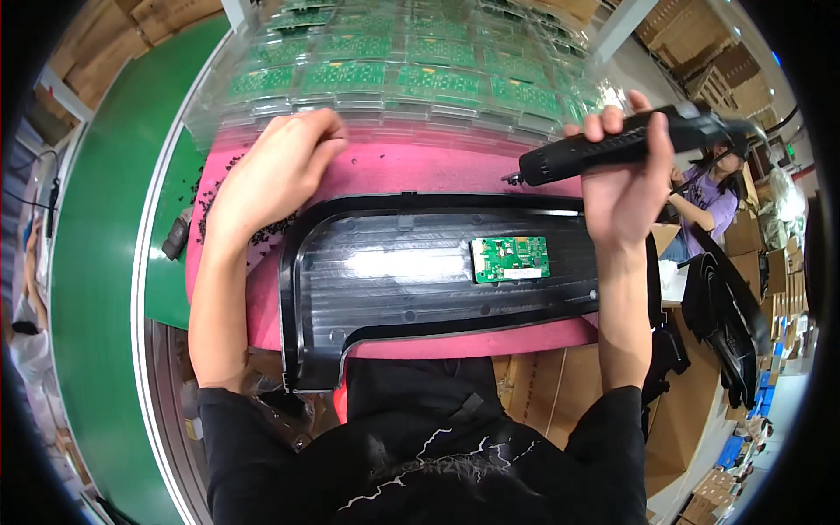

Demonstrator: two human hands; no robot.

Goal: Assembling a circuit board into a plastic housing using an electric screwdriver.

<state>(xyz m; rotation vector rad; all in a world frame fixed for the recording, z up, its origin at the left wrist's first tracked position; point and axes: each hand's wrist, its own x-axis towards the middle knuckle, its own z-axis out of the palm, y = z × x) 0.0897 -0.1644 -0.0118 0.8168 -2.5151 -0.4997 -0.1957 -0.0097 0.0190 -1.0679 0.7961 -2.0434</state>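
My right hand (626, 179) is wrapped round a black electric screwdriver (595, 153), held above the right part of the pink mat, its bit pointing left. My left hand (293, 157) hovers over the mat's left side with thumb and fingers pinched; whether anything small is between them cannot be seen. Between my forearms lies a long black plastic housing (394, 302), its hollow side up. A green circuit board (510, 260) rests inside it, right of the middle. Small black screws (271, 229) are scattered on the mat by my left wrist.
Stacked clear trays (367, 101) of green circuit boards stand at the mat's far edge. A green conveyor belt (96, 262) runs along the left. Further black housings (722, 324) lean at the right, near a person in purple (717, 206). Cardboard boxes (560, 389) are below the mat.
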